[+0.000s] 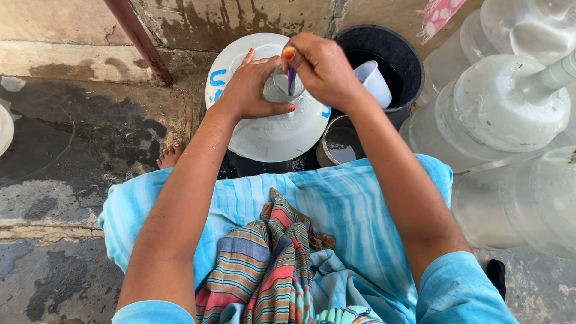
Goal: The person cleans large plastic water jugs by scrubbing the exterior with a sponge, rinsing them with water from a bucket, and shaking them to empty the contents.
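Note:
My left hand [252, 90] is wrapped around the neck [278, 89] of a large translucent water jug [270, 129] that stands upright in front of my knees. My right hand [324, 66] is above the neck, its fingers pinched on a thin purple stick-like tool [291, 78] that goes down into the jug's mouth. What the tool's lower end touches is hidden inside the neck.
A black bucket [396, 51] with water and a white cup [373, 81] stands behind the jug. A small metal pot [339, 144] sits beside it. Several big translucent jugs [504, 114] crowd the right side. Wet concrete floor [72, 150] lies left, a rusty pipe [141, 42] leans there.

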